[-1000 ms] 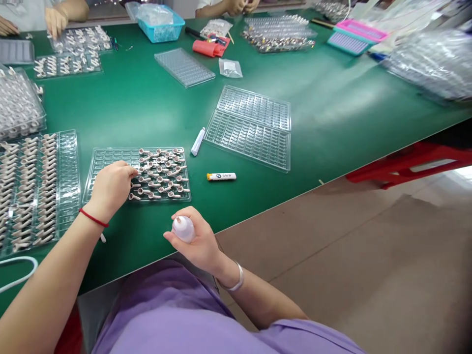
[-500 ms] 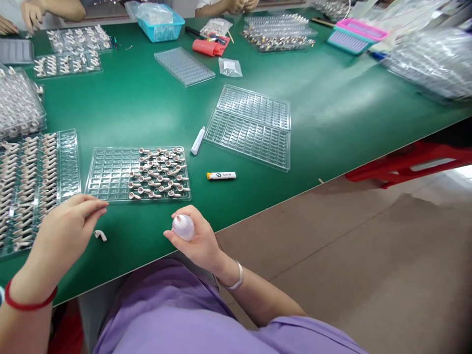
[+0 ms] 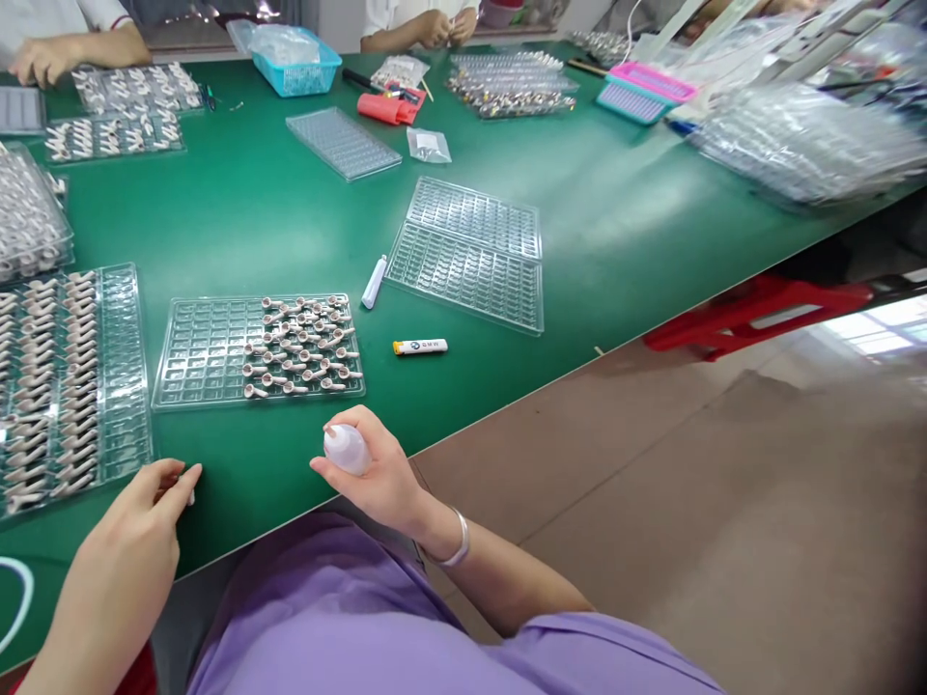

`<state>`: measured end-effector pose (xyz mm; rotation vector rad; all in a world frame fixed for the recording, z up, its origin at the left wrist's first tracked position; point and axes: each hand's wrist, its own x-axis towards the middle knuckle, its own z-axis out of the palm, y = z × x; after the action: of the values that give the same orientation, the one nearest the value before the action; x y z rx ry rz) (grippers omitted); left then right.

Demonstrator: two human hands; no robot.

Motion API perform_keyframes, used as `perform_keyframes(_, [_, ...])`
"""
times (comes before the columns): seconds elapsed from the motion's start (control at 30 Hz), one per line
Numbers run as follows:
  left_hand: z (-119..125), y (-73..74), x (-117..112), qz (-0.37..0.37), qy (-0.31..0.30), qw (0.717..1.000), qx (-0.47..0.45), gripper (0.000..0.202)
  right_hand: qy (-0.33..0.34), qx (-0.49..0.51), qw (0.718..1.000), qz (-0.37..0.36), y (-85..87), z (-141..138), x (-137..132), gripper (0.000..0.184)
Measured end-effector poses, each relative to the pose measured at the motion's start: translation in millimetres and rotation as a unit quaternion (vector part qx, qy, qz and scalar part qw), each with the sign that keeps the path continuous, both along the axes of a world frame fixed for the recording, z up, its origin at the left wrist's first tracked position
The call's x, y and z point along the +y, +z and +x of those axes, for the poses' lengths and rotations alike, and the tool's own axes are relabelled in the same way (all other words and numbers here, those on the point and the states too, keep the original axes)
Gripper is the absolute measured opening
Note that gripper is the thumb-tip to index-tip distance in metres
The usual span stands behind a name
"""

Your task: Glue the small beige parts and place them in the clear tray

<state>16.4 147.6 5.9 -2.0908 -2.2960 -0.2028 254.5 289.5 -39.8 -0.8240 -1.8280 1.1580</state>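
My right hand (image 3: 383,478) is closed round a small white squeeze bottle (image 3: 346,449), nozzle up, at the near edge of the green table (image 3: 615,222). My left hand (image 3: 137,541) rests at the table's edge, its fingertips pinched on a small white part (image 3: 190,497) lying on the green surface. Just beyond both hands lies a clear compartment tray (image 3: 203,352). Its right half holds several small beige parts (image 3: 300,347).
A fuller tray of parts (image 3: 123,386) lies to the left. A yellow-and-white lighter (image 3: 420,347), a white tube (image 3: 374,282) and two clear trays (image 3: 470,251) sit to the right. Other people's hands (image 3: 43,63) work at the far side. A red stool (image 3: 753,314) stands beside the table.
My left hand left the tray of beige parts and drew back to the near table edge, onto the small white part. The right hand kept the bottle in place. The view shifted slightly.
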Motion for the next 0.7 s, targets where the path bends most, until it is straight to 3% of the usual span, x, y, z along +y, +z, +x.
perform_keyframes(0.13, [8,1.9,-4,0.055,0.009,0.998,-0.029,0.038,0.006,0.009,1.0,-0.017,3.0,-4,-3,0.026])
perform_keyframes(0.23, [27,5.0,-2,0.094,0.052,0.98,-0.169,0.025,0.048,0.031,0.998,-0.039,7.0,-12,-12,0.029])
perform_keyframes(0.4, [56,1.8,1,0.04,0.105,0.871,-0.479,0.014,0.164,0.067,0.981,-0.074,11.4,-23,-29,0.027])
perform_keyframes(0.7, [63,-7.5,-3,-0.064,0.149,0.736,-0.657,0.016,0.207,0.138,0.956,-0.157,10.8,-18,-32,0.029])
